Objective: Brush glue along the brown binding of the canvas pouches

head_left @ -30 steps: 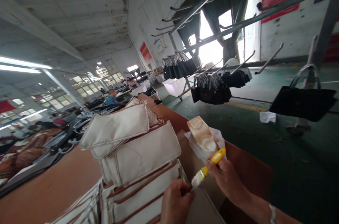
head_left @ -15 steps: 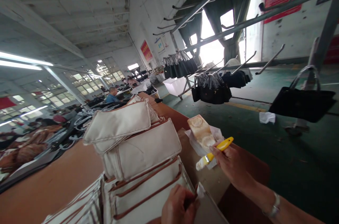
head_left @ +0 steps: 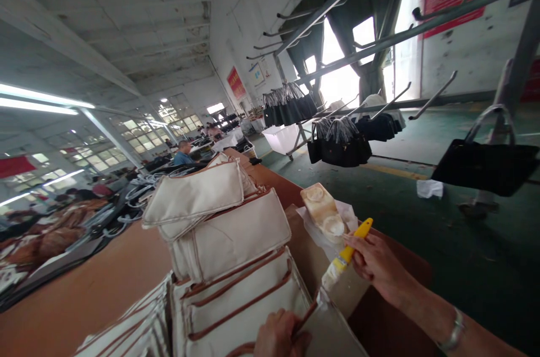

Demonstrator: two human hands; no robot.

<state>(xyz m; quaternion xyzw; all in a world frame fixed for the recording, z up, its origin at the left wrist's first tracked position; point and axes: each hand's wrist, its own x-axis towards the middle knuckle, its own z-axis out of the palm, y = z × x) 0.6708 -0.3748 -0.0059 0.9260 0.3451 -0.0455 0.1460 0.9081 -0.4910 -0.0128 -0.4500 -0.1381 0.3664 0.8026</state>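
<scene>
Head view: a worn camera looks down on a brown table (head_left: pixel 122 270).
Cream panels: stitched pieces (head_left: pixel 240 236) stacked on the table, to the left of and beyond the left hand.
Left grip: left hand (head_left: pixel 279 335), low in view, fingers curled, apparently pinching a thin brown strip (head_left: pixel 311 311).
Strip's lie: slants from the left fingers up and rightward; its pale far end seems to meet the bristles of a brush (head_left: pixel 347 252) (actual contact is too small to confirm).
Beyond the bristles: a stained tray (head_left: pixel 323 212), farther from the person.
Brush axis: bristles at lower left, yellow handle end at upper right.
Right grip: right hand (head_left: pixel 379 261), thumb and fingers pressed around the handle; the strip's end lies down and left of it.
Nearer hand: left for the strip, right for the tray.
</scene>
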